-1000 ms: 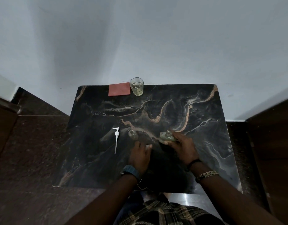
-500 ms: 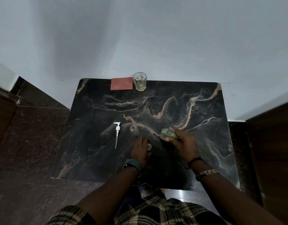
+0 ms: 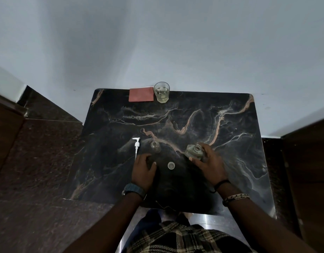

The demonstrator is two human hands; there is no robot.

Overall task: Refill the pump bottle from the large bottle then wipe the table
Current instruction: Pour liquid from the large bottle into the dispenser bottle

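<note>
Head view, from left to right: the white pump head (image 3: 136,146) lies flat on the counter (image 3: 230,161), probably set aside to leave the neck free. Just beside it stands the small pump bottle (image 3: 155,146), open. The left hand (image 3: 143,170) rests near its base with loose fingers and holds nothing. A small round cap (image 3: 171,165) lies between the hands. The right hand (image 3: 209,164) is closed around the large bottle (image 3: 194,152), open too, I think ready for pouring. Toward the far edge the counter is bare up to a red cloth (image 3: 141,94) and a glass (image 3: 161,92).
</note>
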